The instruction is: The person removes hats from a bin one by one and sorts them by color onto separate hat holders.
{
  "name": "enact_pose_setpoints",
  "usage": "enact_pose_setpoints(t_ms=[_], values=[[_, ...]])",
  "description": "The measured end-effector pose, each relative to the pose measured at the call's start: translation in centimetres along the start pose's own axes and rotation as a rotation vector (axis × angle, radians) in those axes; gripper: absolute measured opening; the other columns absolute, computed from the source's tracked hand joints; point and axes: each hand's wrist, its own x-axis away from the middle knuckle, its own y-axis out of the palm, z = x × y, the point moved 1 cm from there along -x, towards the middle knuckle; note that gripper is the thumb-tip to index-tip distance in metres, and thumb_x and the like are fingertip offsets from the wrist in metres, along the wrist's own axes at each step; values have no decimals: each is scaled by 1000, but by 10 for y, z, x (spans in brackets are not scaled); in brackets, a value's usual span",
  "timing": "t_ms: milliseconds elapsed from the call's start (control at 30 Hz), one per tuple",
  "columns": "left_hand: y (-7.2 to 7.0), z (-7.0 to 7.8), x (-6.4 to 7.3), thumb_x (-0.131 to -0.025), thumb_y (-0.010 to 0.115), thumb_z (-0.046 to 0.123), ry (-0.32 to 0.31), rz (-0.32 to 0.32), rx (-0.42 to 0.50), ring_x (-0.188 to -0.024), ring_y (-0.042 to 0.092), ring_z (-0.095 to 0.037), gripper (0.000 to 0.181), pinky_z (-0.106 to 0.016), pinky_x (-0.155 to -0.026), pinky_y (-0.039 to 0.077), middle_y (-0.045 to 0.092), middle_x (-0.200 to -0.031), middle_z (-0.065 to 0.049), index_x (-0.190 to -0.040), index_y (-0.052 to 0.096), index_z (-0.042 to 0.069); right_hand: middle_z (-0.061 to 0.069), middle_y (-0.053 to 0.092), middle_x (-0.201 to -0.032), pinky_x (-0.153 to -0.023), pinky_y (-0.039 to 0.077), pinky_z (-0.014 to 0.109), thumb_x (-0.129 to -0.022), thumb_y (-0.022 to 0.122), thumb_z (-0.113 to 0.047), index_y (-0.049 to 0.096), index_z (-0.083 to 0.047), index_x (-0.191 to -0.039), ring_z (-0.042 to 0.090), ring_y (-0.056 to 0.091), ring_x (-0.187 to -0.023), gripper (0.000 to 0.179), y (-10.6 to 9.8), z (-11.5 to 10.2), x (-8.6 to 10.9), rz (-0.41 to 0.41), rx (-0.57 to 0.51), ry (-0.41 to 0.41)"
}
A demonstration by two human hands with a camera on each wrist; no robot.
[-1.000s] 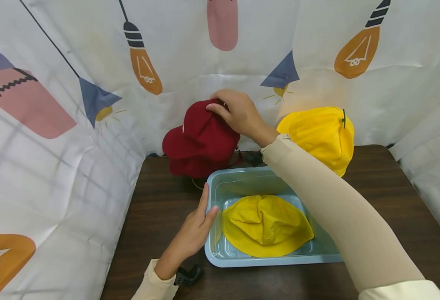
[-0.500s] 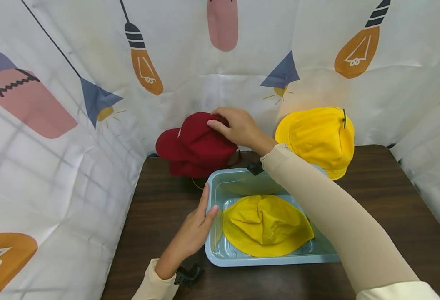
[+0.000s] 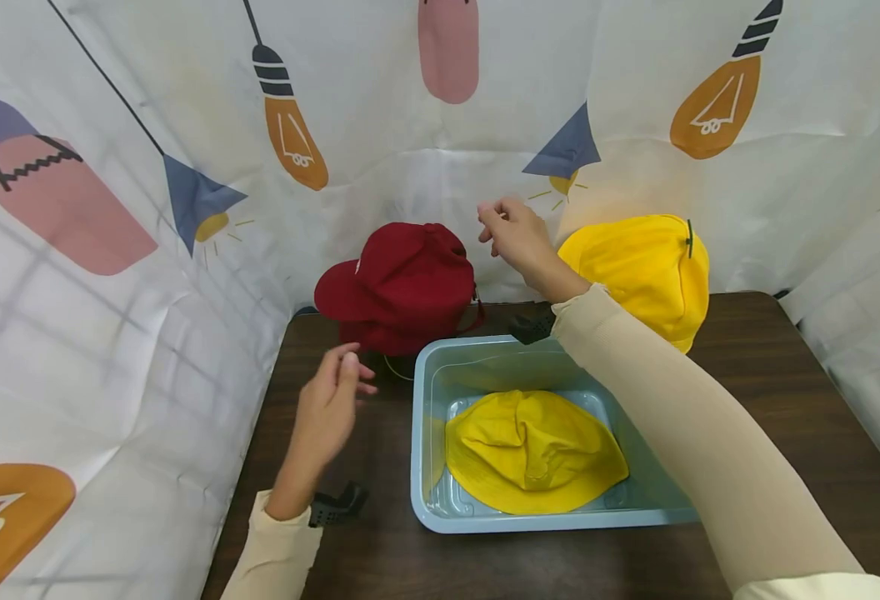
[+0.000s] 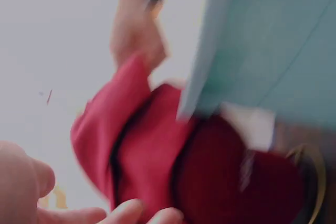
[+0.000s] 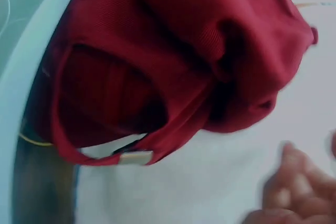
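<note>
A dark red baseball cap (image 3: 406, 287) sits at the back left of the table, its brim to the left; the right wrist view shows its rear strap (image 5: 157, 148) with a metal buckle. My right hand (image 3: 522, 237) hovers just right of the cap, apart from it, fingers loosely bent around nothing. Below the cap, my left hand (image 3: 327, 408) is in the air left of the light blue bin (image 3: 560, 523), touching neither, its fingers relaxed. Inside the bin lies a yellow bucket hat (image 3: 533, 454). Behind my right forearm, another yellow hat (image 3: 635, 275) stands at the back right.
A thin curved wire (image 3: 397, 371) shows under the red cap; what it belongs to is hidden. The dark wooden table (image 3: 792, 417) meets a white printed curtain (image 3: 440, 175) at the back and sides. Each wrist wears a black camera strap (image 3: 338, 504).
The red cap came down and tilted brim-left, then my right hand let go and moved right and up. My left hand left the bin's edge and moved left and up.
</note>
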Motion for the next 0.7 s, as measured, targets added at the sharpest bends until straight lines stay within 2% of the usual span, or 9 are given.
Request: enact_pose_setpoints(t_ms=[67,133,233,333,500,600,700], values=[[-15,-4,-19,-111,33,45,-61,80,43,-87,73,-19,50,-24,-70,58,70,-111,-16,-137,53,8,5,68,-100,-63,42,27,-107,49,-43,64,-12,-117,22,57,-78,35,-1,9,1,-90,-53,127],[-28,-9,-38,-110,32,48,-130,124,92,-87,71,-16,52,-21,-69,57,66,-114,-16,-134,51,6,4,66,-99,-59,40,25,-107,51,-39,65,-9,-119,19,55,-77,35,0,18,1,-181,-95,216],[-43,-21,-64,-110,30,49,-231,115,152,-88,69,-11,55,-24,-73,59,60,-120,-10,-139,46,6,3,67,-96,-56,37,23,-106,55,-34,66,-6,-121,17,52,-72,34,6,31,2,-280,-168,288],[-50,-29,-84,-110,28,47,-301,68,231,-89,68,-10,58,-27,-75,60,56,-122,-5,-149,41,6,2,67,-95,-57,38,23,-106,56,-29,66,-6,-121,17,53,-72,29,13,39,4,-339,-232,313],[-47,-32,-105,-110,30,44,-322,-15,309,-87,67,-13,57,-26,-71,60,58,-111,0,-149,43,4,0,64,-90,-56,39,24,-104,58,-22,65,-7,-111,18,53,-73,18,24,44,6,-386,-312,297],[-44,-32,-112,-109,38,44,-326,-29,335,-85,67,-13,56,-23,-69,58,61,-102,4,-145,46,3,0,59,-80,-51,35,23,-104,57,-20,63,-8,-107,16,51,-69,14,29,44,6,-408,-373,279],[-43,-31,-116,-107,47,43,-331,-7,336,-81,66,-10,56,-21,-68,56,62,-100,6,-144,47,1,0,50,-71,-47,30,21,-106,56,-20,61,-9,-103,14,44,-62,13,31,42,7,-438,-440,260]])
